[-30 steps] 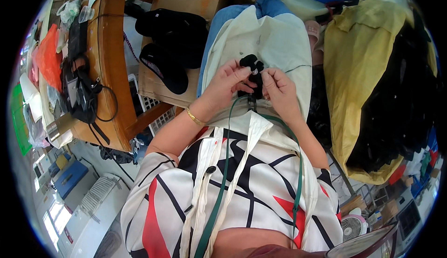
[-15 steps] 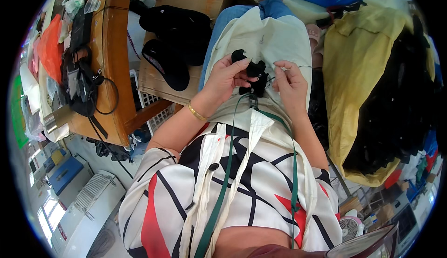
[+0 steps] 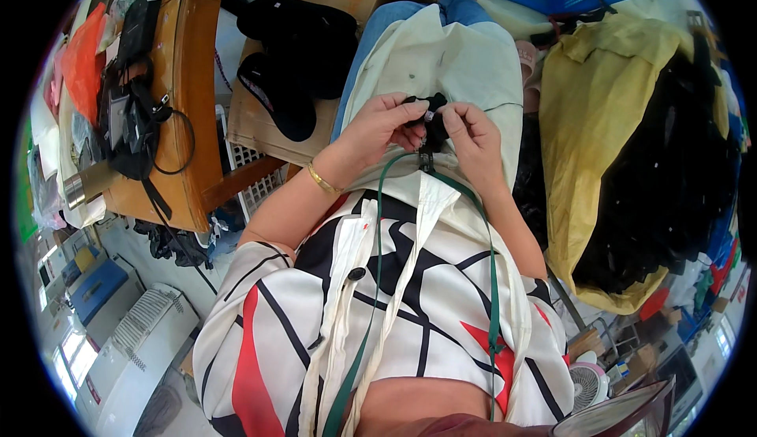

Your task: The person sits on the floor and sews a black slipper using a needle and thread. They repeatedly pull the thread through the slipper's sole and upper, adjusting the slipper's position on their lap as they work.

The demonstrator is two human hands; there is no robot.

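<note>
Mostly hidden: black object (image 3: 426, 117) between fingers (image 3: 406, 110)

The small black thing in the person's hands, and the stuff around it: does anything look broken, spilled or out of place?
Nothing looks broken or spilled. Both hands, left and right, pinch the small black thing over the lap. The wooden table is cluttered with bags and cords, and black items lie heaped on a cardboard box.

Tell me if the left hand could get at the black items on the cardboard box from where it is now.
Probably yes. The left hand pinches the small black piece over the lap, and the black items lie on the cardboard box just to its left, with nothing between them.
</note>
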